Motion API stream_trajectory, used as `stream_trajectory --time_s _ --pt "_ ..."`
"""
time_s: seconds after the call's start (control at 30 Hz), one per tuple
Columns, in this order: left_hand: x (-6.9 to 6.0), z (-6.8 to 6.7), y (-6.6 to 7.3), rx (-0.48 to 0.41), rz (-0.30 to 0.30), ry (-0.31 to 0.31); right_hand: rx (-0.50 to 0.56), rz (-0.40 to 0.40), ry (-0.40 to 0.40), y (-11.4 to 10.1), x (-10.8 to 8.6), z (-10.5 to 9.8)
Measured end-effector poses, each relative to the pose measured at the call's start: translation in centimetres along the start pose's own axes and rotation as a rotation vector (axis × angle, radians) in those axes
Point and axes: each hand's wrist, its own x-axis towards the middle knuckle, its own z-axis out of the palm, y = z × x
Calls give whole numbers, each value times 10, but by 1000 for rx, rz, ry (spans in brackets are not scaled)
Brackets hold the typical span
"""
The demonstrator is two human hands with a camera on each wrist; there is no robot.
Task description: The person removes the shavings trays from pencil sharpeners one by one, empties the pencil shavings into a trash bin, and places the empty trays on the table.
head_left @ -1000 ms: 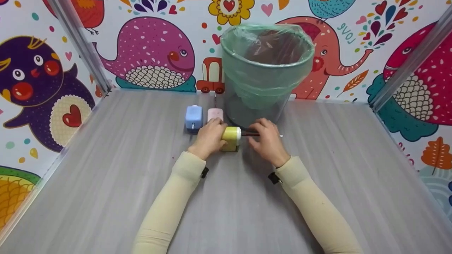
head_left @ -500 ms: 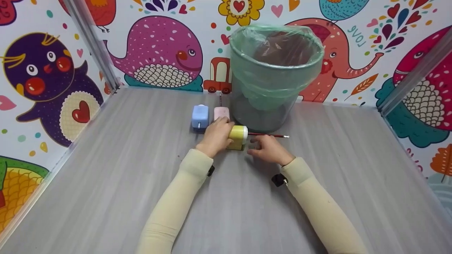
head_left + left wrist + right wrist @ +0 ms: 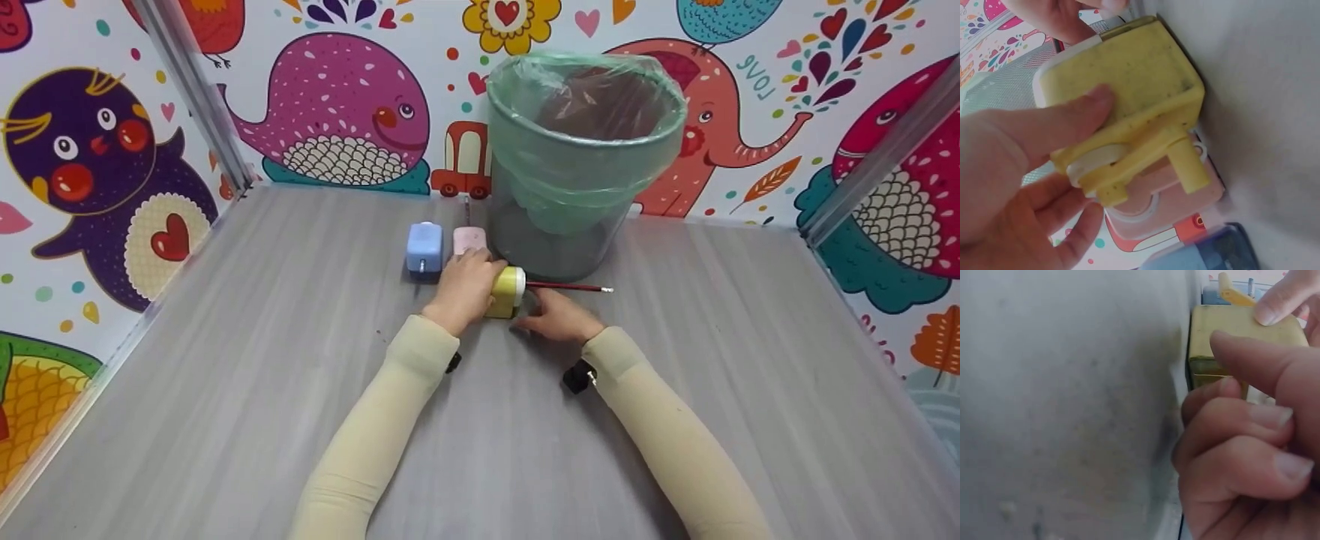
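Note:
A yellow hand-crank pencil sharpener lies on the table with a dark red pencil sticking out of its white front, pointing right. My left hand grips the sharpener; its thumb lies against the yellow body, beside the crank handle in the left wrist view. At the sharpener's front is my right hand, below the pencil, its fingers bent and thumb apart from them. Between those fingertips I see nothing held. Whether they touch the sharpener is unclear.
Left of the yellow sharpener stand a pink sharpener, partly behind my left hand, and a blue sharpener. A bin with a green liner stands behind the pencil. Printed wall panels close off the back and sides.
My right hand has come off the pencil, moving down and left to the sharpener's front, so the pencil shows fully. My left hand still holds the sharpener. The head view has shifted slightly.

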Motion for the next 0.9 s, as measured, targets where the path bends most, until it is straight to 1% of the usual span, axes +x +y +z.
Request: stream_trajectory --time_s 0.2,0.33,0.4,0.57,0.77,0.9 --pt "1 2 3 45 11 3 12 -2 6 1 3 5" --pt "1 1 7 88 18 23 10 -16 -10 -2 5 7" --pt "1 0 8 96 25 36 6 -12 -18 -4 7 7" --pt "2 2 9 84 34 48 -14 19 -23 -7 8 6" --pt "3 5 4 67 18 45 -48 37 -29 -7 10 5" --pt "3 7 3 51 19 44 -40 46 -45 -8 12 5"
